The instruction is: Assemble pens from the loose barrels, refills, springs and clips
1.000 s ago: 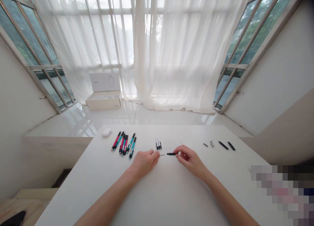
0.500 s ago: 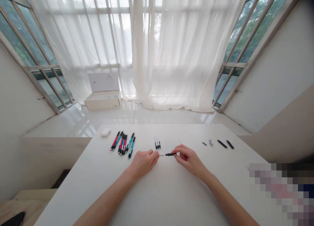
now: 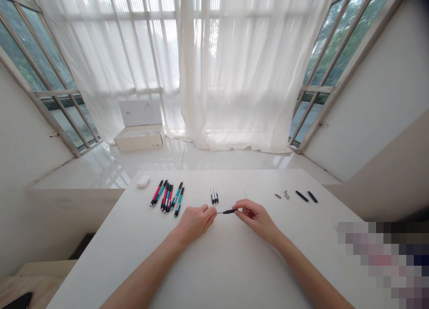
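My left hand [image 3: 197, 222] is closed, its fingers pinching a slim pen part that is mostly hidden. A short thin, light-coloured end [image 3: 219, 213] sticks out of it to the right. Between thumb and fingertips my right hand [image 3: 253, 215] pinches a black pen grip [image 3: 229, 211], held nearly level. The grip's left end lines up with the thin end and surrounds or meets it; I cannot tell which. Just beyond the hands lie white-and-black pen pieces [image 3: 214, 195], side by side. Thin wire-like pieces [image 3: 246, 194] rest behind my right hand.
Several pink and teal pens [image 3: 167, 197] lie at the left, near a white rounded case [image 3: 143, 181]. On the right are small grey parts [image 3: 286, 194] and two black grips [image 3: 302, 196]. An open box [image 3: 139, 137] stands on the ledge behind the white table [image 3: 214, 273].
The black grip in my right hand has moved slightly left, shortening the exposed thin part beside my left hand. The view has shifted a little; the things on the table lie as before.
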### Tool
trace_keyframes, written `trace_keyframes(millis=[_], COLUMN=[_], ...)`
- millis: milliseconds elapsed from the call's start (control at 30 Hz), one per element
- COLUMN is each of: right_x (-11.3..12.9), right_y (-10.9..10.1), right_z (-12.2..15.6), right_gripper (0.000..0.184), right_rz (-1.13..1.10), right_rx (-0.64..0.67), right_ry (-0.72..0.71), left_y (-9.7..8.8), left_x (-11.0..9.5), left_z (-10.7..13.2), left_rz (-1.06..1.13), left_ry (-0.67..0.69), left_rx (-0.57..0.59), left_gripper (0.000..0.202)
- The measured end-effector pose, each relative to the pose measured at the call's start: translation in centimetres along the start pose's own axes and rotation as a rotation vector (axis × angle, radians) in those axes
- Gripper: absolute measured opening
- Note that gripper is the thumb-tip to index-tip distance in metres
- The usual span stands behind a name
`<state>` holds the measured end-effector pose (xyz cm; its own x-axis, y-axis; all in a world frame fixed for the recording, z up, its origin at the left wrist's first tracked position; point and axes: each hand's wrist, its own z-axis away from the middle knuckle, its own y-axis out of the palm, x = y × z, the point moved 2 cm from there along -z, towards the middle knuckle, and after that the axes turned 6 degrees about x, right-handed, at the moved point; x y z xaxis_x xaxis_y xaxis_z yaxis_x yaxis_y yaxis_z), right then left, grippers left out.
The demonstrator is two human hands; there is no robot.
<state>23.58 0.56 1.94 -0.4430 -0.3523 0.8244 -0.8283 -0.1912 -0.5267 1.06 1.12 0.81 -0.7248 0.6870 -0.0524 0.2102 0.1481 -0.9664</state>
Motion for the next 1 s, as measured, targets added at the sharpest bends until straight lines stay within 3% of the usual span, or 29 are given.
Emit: trace_keyframes(millis=[333,667,1000], right_x=[-0.1,0.6,1.0], right_y=[0.2,1.7,2.1], right_z=[0.0,0.1,0.2], right_gripper=[0.027,0.027,0.027], right_rz=[0.02,0.08,0.11], right_rx=[-0.006,0.012,-0.004], right_ry=[0.191,0.091,0.021], left_y=[-0.1,0.0,-0.2], left_x=[-0.2,-0.4,-0.9], left_z=[0.0,0.0,-0.1], left_rz=[0.019,0.243,0.218], left_ry=[0.016,0.086,0.094], left_rx=[-0.014,0.027,0.071], left_gripper=[0.024,0.015,0.014])
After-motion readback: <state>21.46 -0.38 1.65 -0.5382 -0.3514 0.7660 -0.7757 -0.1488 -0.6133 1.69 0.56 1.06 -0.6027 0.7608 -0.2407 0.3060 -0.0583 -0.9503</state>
